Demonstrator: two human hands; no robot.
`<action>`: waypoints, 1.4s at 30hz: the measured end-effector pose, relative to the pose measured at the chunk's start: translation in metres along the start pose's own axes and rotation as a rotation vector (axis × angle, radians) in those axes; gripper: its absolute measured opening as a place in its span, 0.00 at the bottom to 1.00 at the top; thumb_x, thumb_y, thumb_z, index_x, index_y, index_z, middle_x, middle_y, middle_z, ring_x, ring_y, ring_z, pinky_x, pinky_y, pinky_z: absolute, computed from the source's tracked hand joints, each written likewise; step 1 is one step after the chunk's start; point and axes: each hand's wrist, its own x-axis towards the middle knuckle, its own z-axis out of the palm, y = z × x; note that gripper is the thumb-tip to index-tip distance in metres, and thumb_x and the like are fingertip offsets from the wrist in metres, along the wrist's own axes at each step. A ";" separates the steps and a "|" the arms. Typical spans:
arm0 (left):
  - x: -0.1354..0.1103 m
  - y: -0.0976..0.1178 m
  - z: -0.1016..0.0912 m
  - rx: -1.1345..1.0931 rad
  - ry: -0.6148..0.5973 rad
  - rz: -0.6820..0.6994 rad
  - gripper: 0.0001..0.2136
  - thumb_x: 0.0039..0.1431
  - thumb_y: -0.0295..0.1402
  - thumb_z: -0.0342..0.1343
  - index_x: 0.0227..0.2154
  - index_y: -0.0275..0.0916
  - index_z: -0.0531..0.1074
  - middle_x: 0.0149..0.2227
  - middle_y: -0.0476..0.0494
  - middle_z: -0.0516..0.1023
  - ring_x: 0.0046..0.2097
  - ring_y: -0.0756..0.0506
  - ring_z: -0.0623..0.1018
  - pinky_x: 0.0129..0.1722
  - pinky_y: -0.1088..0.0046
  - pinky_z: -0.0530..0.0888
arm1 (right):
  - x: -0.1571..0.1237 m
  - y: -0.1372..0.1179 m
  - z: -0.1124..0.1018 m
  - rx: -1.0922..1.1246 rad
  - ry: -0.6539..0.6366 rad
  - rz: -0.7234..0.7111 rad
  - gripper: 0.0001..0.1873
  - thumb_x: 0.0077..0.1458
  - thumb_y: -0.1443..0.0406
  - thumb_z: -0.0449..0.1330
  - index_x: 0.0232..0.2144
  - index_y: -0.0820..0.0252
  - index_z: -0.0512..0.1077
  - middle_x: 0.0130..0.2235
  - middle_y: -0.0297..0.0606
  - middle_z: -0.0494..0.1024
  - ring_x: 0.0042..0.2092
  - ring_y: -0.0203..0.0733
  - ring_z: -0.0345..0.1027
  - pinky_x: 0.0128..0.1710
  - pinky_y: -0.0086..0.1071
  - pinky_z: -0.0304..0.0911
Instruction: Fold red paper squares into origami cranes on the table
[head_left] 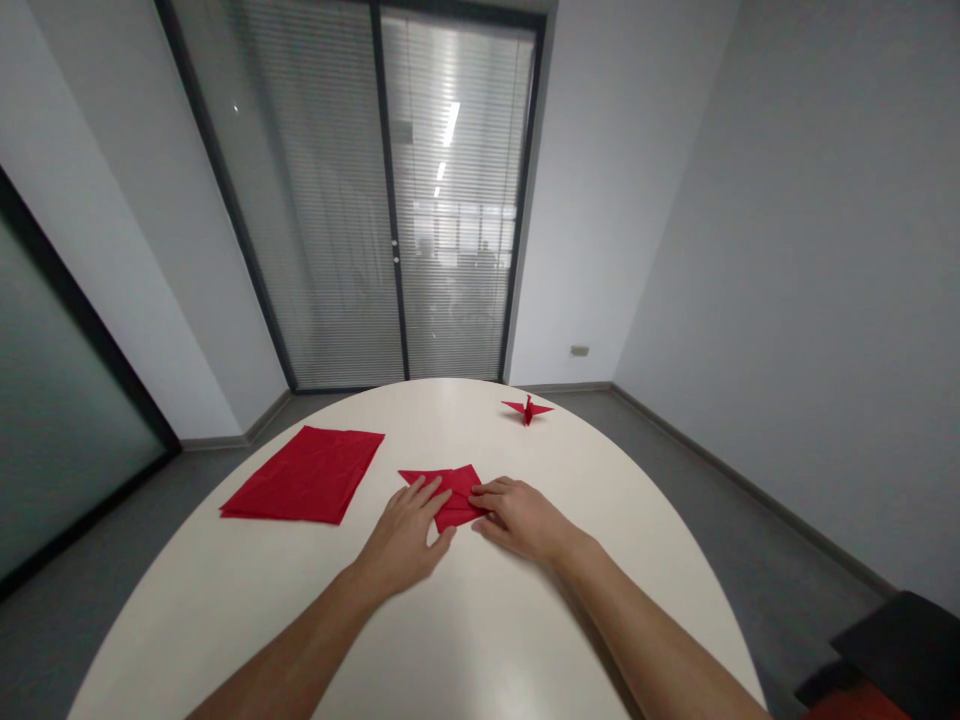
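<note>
A partly folded red paper [450, 485] lies on the white round table [480, 620], just ahead of me. My left hand [405, 535] rests flat on its near left edge, fingers stretched out. My right hand [517, 515] presses on its right side with the fingers curled down onto the paper. A finished red paper crane [528, 408] stands further back on the table, apart from both hands.
A stack of flat red paper sheets [304, 475] lies to the left of the folded piece. Beyond the table are glass doors with blinds [390, 200] and grey walls. A dark seat with a red part [885, 660] sits at the lower right.
</note>
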 end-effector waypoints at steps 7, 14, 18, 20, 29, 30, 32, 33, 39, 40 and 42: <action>0.001 0.000 0.000 0.004 0.001 0.003 0.20 0.66 0.40 0.51 0.58 0.38 0.71 0.63 0.35 0.69 0.65 0.34 0.67 0.63 0.50 0.64 | 0.003 0.004 0.002 -0.006 0.049 -0.033 0.12 0.65 0.64 0.54 0.43 0.58 0.78 0.44 0.42 0.81 0.49 0.45 0.71 0.51 0.35 0.63; 0.000 0.000 0.000 -0.013 0.031 0.012 0.22 0.65 0.41 0.52 0.59 0.39 0.69 0.62 0.37 0.70 0.64 0.34 0.67 0.63 0.49 0.64 | 0.005 -0.002 0.001 -0.013 0.010 0.048 0.12 0.66 0.65 0.51 0.38 0.60 0.75 0.39 0.42 0.80 0.44 0.42 0.72 0.45 0.32 0.62; 0.000 0.001 -0.002 -0.017 0.043 -0.010 0.25 0.62 0.41 0.55 0.60 0.38 0.68 0.62 0.37 0.71 0.63 0.34 0.68 0.63 0.49 0.64 | 0.005 -0.003 -0.002 0.009 0.000 0.138 0.15 0.69 0.62 0.48 0.42 0.61 0.73 0.39 0.43 0.79 0.41 0.42 0.72 0.42 0.31 0.60; 0.001 0.002 -0.004 -0.021 0.067 -0.022 0.23 0.62 0.39 0.56 0.58 0.37 0.69 0.59 0.37 0.74 0.61 0.34 0.70 0.62 0.49 0.65 | 0.005 -0.003 -0.003 0.020 0.004 0.169 0.16 0.70 0.61 0.46 0.41 0.60 0.72 0.38 0.42 0.79 0.39 0.42 0.72 0.39 0.31 0.59; 0.009 -0.005 -0.008 -0.005 0.166 -0.051 0.12 0.62 0.27 0.51 0.44 0.41 0.78 0.46 0.40 0.82 0.53 0.38 0.77 0.59 0.52 0.68 | 0.002 0.002 -0.001 0.149 0.090 0.239 0.14 0.70 0.60 0.44 0.43 0.57 0.68 0.37 0.39 0.79 0.37 0.42 0.71 0.36 0.31 0.57; 0.009 -0.005 -0.008 -0.005 0.172 -0.052 0.12 0.63 0.27 0.51 0.43 0.40 0.78 0.46 0.40 0.82 0.53 0.38 0.77 0.58 0.53 0.69 | 0.002 0.002 -0.001 0.171 0.098 0.247 0.14 0.70 0.60 0.44 0.43 0.57 0.68 0.37 0.39 0.79 0.37 0.42 0.71 0.36 0.31 0.57; 0.010 -0.005 -0.010 -0.010 0.190 -0.056 0.11 0.64 0.28 0.50 0.41 0.40 0.78 0.44 0.39 0.82 0.51 0.38 0.78 0.56 0.54 0.70 | 0.002 0.002 -0.001 0.228 0.109 0.260 0.16 0.70 0.59 0.44 0.43 0.57 0.69 0.37 0.39 0.79 0.37 0.42 0.71 0.37 0.32 0.58; 0.010 -0.004 -0.011 -0.014 0.198 -0.056 0.11 0.64 0.29 0.50 0.40 0.39 0.78 0.44 0.39 0.82 0.49 0.38 0.78 0.54 0.55 0.71 | 0.001 0.002 -0.001 0.259 0.114 0.264 0.16 0.70 0.58 0.45 0.44 0.57 0.70 0.37 0.40 0.79 0.37 0.42 0.72 0.37 0.32 0.58; 0.008 0.002 -0.018 -0.038 0.229 -0.080 0.12 0.67 0.32 0.48 0.41 0.39 0.77 0.39 0.40 0.83 0.40 0.39 0.80 0.45 0.59 0.75 | 0.001 0.003 0.001 0.374 0.155 0.264 0.16 0.65 0.56 0.54 0.48 0.58 0.73 0.41 0.40 0.81 0.37 0.42 0.72 0.38 0.32 0.61; 0.008 0.002 -0.018 -0.044 0.243 -0.096 0.12 0.67 0.33 0.48 0.42 0.39 0.77 0.40 0.41 0.83 0.40 0.39 0.80 0.44 0.60 0.75 | 0.002 0.003 0.002 0.398 0.170 0.266 0.16 0.65 0.56 0.54 0.47 0.58 0.74 0.40 0.40 0.81 0.37 0.42 0.71 0.38 0.33 0.62; 0.007 0.003 -0.019 -0.060 0.280 -0.129 0.12 0.68 0.35 0.48 0.43 0.41 0.76 0.40 0.42 0.83 0.39 0.40 0.81 0.43 0.62 0.75 | 0.005 0.004 0.006 0.486 0.219 0.269 0.16 0.66 0.57 0.53 0.43 0.59 0.75 0.39 0.40 0.81 0.38 0.42 0.71 0.39 0.33 0.62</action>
